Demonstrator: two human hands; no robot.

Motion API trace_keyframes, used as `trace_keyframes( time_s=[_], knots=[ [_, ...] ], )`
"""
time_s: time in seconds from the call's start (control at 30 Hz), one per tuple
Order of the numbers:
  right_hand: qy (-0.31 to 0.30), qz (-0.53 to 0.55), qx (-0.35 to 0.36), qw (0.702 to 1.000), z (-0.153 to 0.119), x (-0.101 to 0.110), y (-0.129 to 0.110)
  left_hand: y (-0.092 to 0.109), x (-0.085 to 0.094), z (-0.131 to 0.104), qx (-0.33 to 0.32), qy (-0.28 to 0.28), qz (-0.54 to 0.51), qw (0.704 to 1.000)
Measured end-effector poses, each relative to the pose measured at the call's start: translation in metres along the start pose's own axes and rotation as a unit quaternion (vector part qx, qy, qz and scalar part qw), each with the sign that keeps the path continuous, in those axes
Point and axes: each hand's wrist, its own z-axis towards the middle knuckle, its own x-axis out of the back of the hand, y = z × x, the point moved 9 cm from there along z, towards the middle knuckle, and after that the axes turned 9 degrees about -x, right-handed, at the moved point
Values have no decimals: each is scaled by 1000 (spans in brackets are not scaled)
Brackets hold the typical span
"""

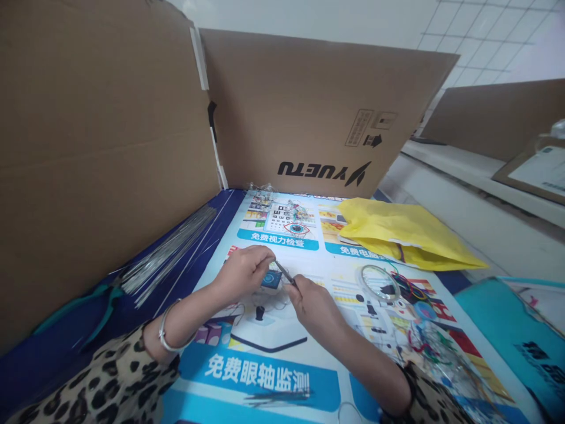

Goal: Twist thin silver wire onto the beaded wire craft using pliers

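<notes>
so the main thing was a slim metal tool [286, 274], up in the air between the two hands, over the printed sheet [326, 386] on the surface. the right hand [318, 306] had its fingers clamped around the near end. the left hand [245, 271] had thumb and fingers pinched together right by the tip, but anything in that pinch was too fine to make out, so can't tell what it held.

the relation that mattered: the tool's long axis ran on a slant, from the right fingers up and away toward the left ones. tip was just beside the left fingertips, touching or not i couldn't say. right hand was lower and nearer the body.

rest of the stuff: bundle of straight wires [174, 250] and a teal-handled tool [106, 309] off left, clear ring [380, 284], wire tangle [436, 347] and yellow bag [410, 232] off right.
</notes>
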Motion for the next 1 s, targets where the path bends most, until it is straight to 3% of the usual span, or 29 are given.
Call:
trace_keyframes(
  time_s=[0.43, 0.63, 0.8, 1.0],
  knots=[
    [-27, -17, 87, 996, 2, -2, -4, -2, -6, 1, -58, -147, 12, 987],
    [-53, 97, 61, 992, 4, -4, 3, -6, 6, 6, -37, -98, -142, 984],
    [-65, 146, 50, 986, 4, -3, 5, -6, 4, 4, -23, -87, -239, 967],
    [-104, 85, 95, 986, -7, -15, -10, -18, 10, 2, 55, -91, -179, 978]
  ],
)
